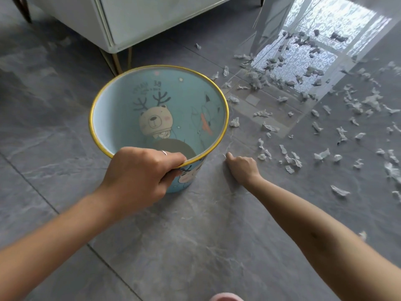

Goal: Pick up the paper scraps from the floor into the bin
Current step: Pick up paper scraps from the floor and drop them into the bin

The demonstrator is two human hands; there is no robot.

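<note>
A light blue bin (108,118) with a yellow rim and cartoon animals stands on the grey floor, and I see nothing inside it. My left hand (138,177) grips its near rim, fingers over the edge. My right hand (242,167) is low over the floor just right of the bin, with its fingers curled. I see nothing in it, though its palm is hidden. Several white crumpled paper scraps (290,158) lie scattered to the right of that hand and further back (263,114).
A white cabinet (138,20) on thin gold legs stands behind the bin. Bright window light reflects off the glossy floor tiles (303,57) at the upper right. A pink slipper tip (226,297) shows at the bottom edge.
</note>
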